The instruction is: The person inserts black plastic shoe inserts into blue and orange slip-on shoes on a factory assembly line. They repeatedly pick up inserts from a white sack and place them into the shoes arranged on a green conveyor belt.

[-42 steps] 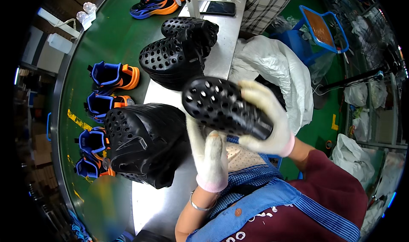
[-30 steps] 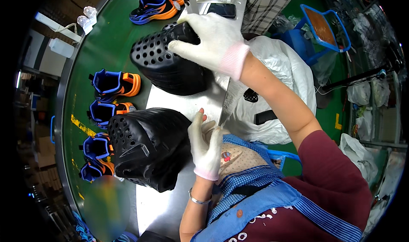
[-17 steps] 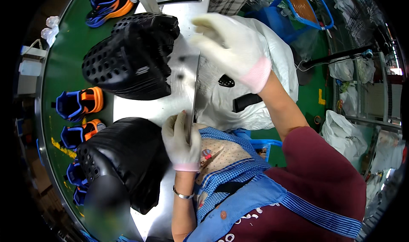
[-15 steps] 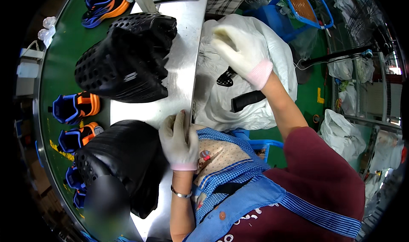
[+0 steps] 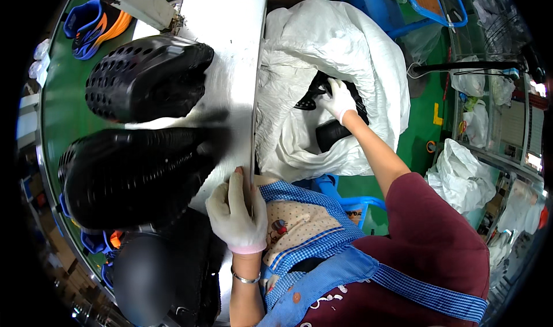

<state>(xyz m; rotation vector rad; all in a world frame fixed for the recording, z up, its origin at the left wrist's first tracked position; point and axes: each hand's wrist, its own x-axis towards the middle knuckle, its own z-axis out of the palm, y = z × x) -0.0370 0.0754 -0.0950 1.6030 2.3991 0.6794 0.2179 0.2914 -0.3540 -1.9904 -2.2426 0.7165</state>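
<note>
The right hand (image 5: 340, 101), gloved in white, is down inside the mouth of the white sack (image 5: 374, 44), right of centre in the frame. Its fingers curl beside a holed piece (image 5: 305, 102); the grip looks partly closed, but I cannot tell whether it has hold of anything. A plain black piece (image 5: 332, 135) lies in the sack just below that hand. The left hand (image 5: 237, 217), low centre, rests at the edge of the counter (image 5: 233, 67), fingers loosely bent, thumb apart, with nothing seen in its grip.

On the left side of the frame, black forms are already out: a holed form (image 5: 147, 76), a bigger, blurred form (image 5: 124, 174) below it, and a dark form (image 5: 199, 258) lower down, partly hidden by a smudge. Judging by this, part of the sack's load is out and at least two pieces remain inside; how many more, I cannot tell. A shoe (image 5: 92, 27) sits at upper left on the green belt (image 5: 63, 102).
</note>
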